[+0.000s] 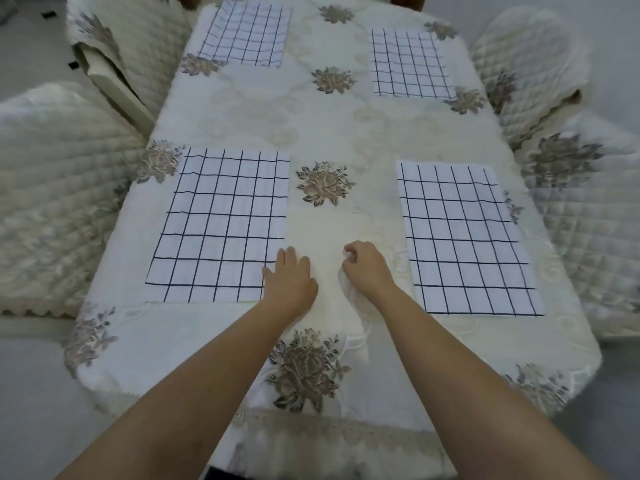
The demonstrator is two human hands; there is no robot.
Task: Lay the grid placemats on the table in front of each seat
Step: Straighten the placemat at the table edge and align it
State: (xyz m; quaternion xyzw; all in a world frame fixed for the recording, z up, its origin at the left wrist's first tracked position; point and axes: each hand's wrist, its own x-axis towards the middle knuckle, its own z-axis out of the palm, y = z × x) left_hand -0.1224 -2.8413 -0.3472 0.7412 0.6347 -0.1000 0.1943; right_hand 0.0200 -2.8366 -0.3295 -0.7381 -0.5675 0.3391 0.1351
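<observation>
White placemats with a dark grid lie flat on the flowered cream tablecloth (325,116): a near-left placemat (221,223), a near-right placemat (464,237), a far-left placemat (246,32) and a far-right placemat (408,64). My left hand (289,282) lies flat with straight fingers at the near-right corner of the near-left placemat, touching its edge and the cloth. My right hand (367,268) rests on the cloth between the two near placemats with its fingers curled under. The cloth is wrinkled just beside it, and I see nothing held in it.
Quilted cream chairs stand close along both sides: two on the left (52,188) (128,46) and two on the right (588,216) (526,64). The table's rounded near edge (311,427) hangs with lace trim. Grey floor shows at the corners.
</observation>
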